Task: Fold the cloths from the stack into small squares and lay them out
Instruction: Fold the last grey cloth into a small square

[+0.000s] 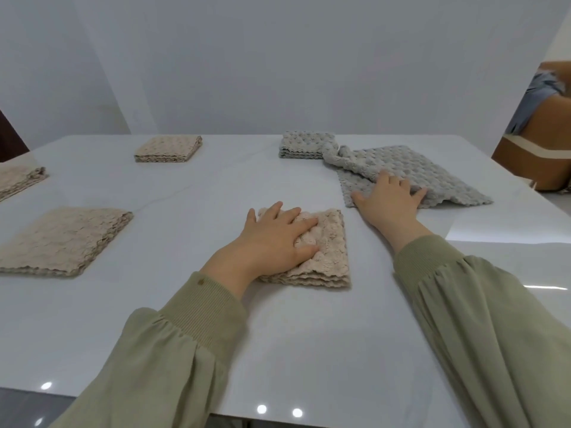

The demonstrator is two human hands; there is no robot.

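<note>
Left hand [275, 239]: fingers spread and straight, palm pressing flat on the folded beige textured cloth square [332, 242].
Beige square under the hand: lies at the table's middle front; its left half is covered by the palm, and layered edges show at the near side.
Right hand [387, 200]: fingers spread, resting on the near left corner of the loose grey bubble-textured cloth [432, 177].
Grey cloth: lies right of the beige square, rumpled at its far left end, touching a folded grey square [304, 145].
Other beige squares: far middle [168, 148], left edge [18, 180], near left [66, 239].
Surface: glossy white table [216, 193].
</note>
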